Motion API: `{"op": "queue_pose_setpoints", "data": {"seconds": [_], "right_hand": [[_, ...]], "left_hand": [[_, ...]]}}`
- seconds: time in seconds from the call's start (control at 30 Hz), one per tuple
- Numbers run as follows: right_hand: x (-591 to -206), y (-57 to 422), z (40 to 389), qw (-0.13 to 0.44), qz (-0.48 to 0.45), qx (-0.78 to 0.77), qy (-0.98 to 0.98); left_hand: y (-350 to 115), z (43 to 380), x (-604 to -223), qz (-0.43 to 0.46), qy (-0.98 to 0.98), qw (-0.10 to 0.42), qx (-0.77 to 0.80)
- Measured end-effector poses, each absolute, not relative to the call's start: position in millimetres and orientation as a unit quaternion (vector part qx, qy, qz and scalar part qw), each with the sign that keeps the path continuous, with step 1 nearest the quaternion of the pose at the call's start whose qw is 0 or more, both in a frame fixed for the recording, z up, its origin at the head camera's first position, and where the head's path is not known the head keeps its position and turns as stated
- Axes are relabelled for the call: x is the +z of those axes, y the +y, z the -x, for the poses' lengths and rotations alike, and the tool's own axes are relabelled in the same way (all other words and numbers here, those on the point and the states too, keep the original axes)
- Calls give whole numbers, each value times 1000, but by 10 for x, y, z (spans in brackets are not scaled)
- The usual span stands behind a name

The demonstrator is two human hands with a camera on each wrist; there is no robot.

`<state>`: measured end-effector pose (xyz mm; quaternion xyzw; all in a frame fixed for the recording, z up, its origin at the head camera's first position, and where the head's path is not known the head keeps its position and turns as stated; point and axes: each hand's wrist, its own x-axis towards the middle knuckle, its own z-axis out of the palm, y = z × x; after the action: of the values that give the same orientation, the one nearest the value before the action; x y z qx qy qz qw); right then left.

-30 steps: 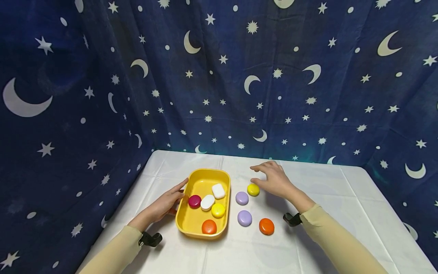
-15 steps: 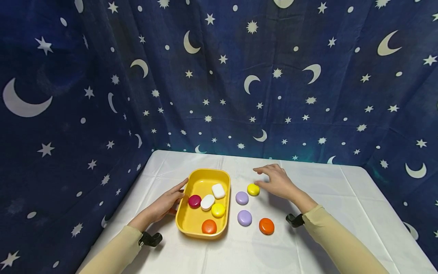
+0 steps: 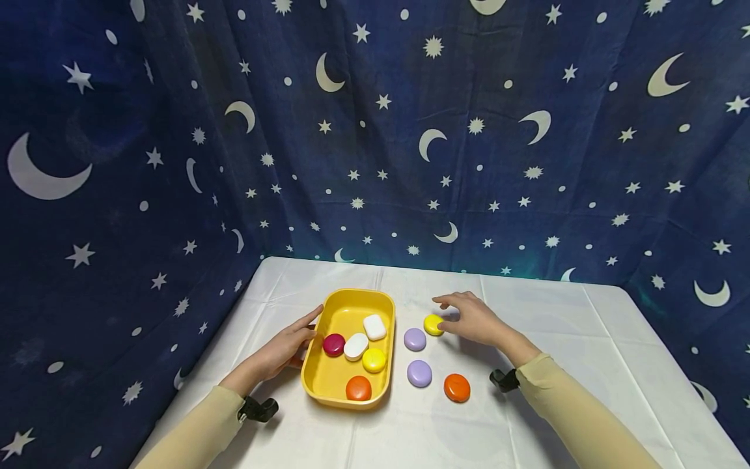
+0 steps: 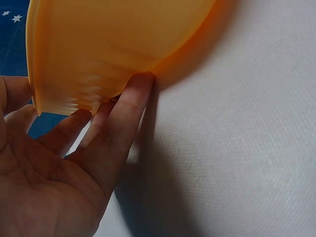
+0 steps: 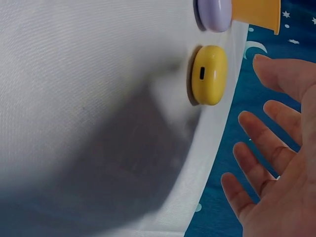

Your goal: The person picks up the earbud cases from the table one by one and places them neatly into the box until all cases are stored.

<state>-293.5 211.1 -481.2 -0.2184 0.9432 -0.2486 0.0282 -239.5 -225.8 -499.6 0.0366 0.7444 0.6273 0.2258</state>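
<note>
My left hand (image 3: 282,350) rests its extended fingers along the left wall of a yellow tray (image 3: 347,307). Up close in the left wrist view, its thumb touches the tray low down, while other fingers lie against the wall and rim. Beside the tray, my right hand (image 3: 476,320) hovers palm down over a glossy yellow rounded disc (image 3: 432,324), its thumb overlapping the disc's edge in the head view. The right wrist view has the fingers spread and holding nothing; a small dark slot marks the side of the yellow disc (image 5: 210,76).
Two lilac discs (image 3: 415,339) and an orange disc (image 3: 457,388) lie on the white-covered table (image 3: 410,433). Inside the tray are a magenta disc (image 3: 334,345), a white square piece (image 3: 374,327), a white oval (image 3: 356,347), a yellow disc (image 3: 374,360) and an orange disc (image 3: 359,389). A starry curtain (image 3: 398,143) hangs behind.
My right hand first drew slightly back to the right, then came down closer to the yellow disc on the table. The left hand and the tray stay where they were.
</note>
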Motion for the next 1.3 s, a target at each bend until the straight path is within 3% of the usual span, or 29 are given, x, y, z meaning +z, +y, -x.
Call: {"op": "queue_pose_setpoints", "data": {"seconds": [0.67, 1.3], "right_hand": [[-4998, 2133, 3096, 117, 190, -270, 937], [-5041, 2109, 3165, 125, 188, -272, 935]], "left_hand": [[-2254, 2395, -4981, -35, 746, 227, 625], [-2264, 2406, -5007, -37, 749, 223, 623]]}}
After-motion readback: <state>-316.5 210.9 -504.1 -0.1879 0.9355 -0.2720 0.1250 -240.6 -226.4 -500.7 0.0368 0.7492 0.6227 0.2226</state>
